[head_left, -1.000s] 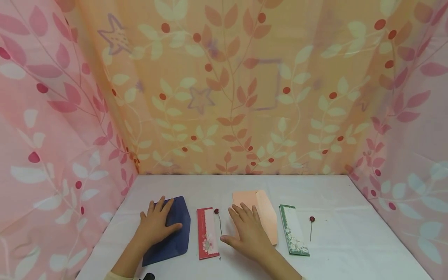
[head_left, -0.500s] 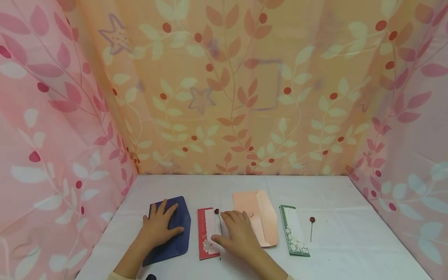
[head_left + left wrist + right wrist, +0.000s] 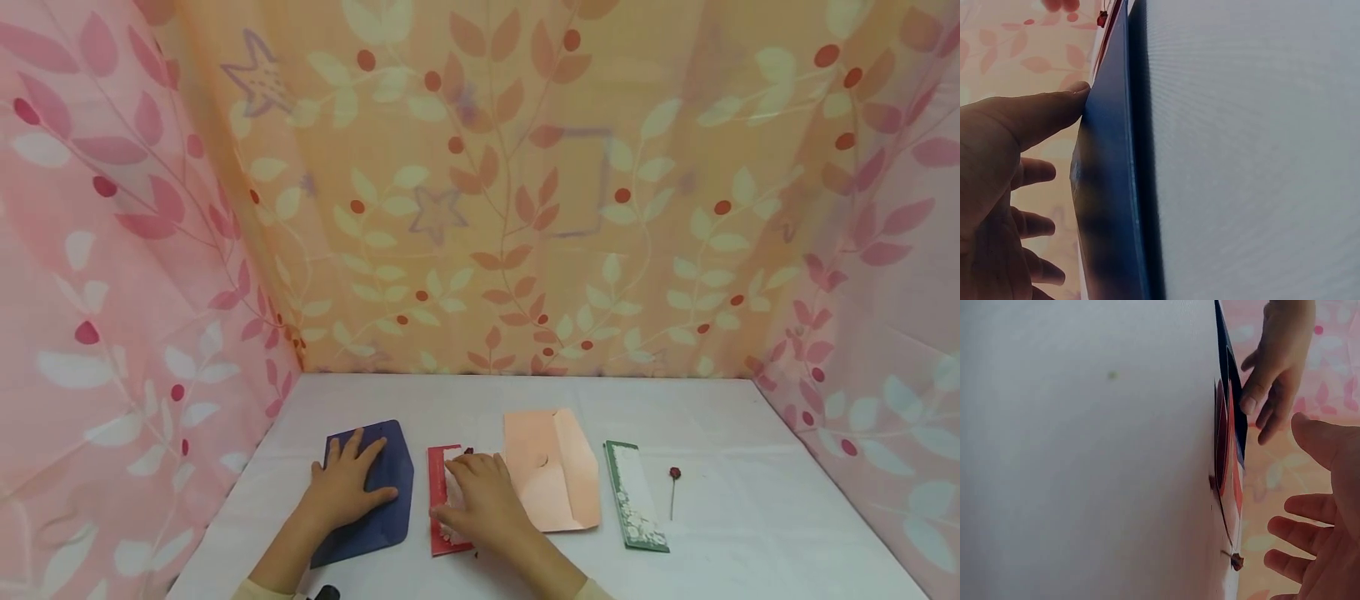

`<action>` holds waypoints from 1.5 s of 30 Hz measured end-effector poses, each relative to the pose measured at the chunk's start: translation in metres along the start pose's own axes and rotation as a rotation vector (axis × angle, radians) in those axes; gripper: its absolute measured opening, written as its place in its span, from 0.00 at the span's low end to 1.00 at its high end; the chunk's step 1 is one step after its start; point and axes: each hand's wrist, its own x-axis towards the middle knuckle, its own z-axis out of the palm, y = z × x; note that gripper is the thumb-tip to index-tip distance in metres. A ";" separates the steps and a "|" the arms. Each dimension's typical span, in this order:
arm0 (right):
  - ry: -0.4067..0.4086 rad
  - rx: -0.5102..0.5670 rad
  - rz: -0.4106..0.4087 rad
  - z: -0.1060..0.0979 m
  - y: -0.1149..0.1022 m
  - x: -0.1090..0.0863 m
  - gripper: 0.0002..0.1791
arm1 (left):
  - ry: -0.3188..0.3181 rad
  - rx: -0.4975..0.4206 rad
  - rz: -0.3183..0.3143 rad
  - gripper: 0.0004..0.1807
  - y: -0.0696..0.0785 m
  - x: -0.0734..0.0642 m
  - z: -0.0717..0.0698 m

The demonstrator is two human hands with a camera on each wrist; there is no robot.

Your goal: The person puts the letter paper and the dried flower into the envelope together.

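My left hand (image 3: 347,487) lies over the navy envelope (image 3: 397,479) with its fingers spread. In the left wrist view the thumb tip meets the edge of that envelope (image 3: 1110,156). Over the folded red floral card (image 3: 439,467) is my right hand (image 3: 483,500), covering much of its right side. The right wrist view shows a gap between the loosely bent fingers of this hand (image 3: 1310,531) and the red card (image 3: 1231,444). A small dark red rose on a wire stem (image 3: 468,451) peeks out beyond the right fingers, its stem hidden.
A peach envelope (image 3: 536,483) lies flap to the right, just right of my right hand. Farther right are a green floral card (image 3: 636,500) and a second red rose (image 3: 675,472). A black object (image 3: 327,592) sits at the near edge. Patterned curtains (image 3: 480,183) enclose the white table.
My right hand has moved left from the peach envelope, past the rose stem, to over the red card. The left hand stays on the navy envelope. The head view has shifted slightly.
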 end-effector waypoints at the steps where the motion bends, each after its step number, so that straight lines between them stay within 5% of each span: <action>1: -0.004 0.005 -0.002 0.000 -0.002 0.001 0.38 | 0.000 0.002 0.001 0.53 0.000 0.000 0.000; 27: -0.124 -0.027 -0.111 0.029 -0.023 0.041 0.34 | -0.004 -0.013 0.037 0.50 0.000 0.003 0.001; 45: -0.217 -0.073 -0.139 0.038 -0.033 0.044 0.32 | -0.017 -0.003 0.041 0.41 0.000 -0.001 0.001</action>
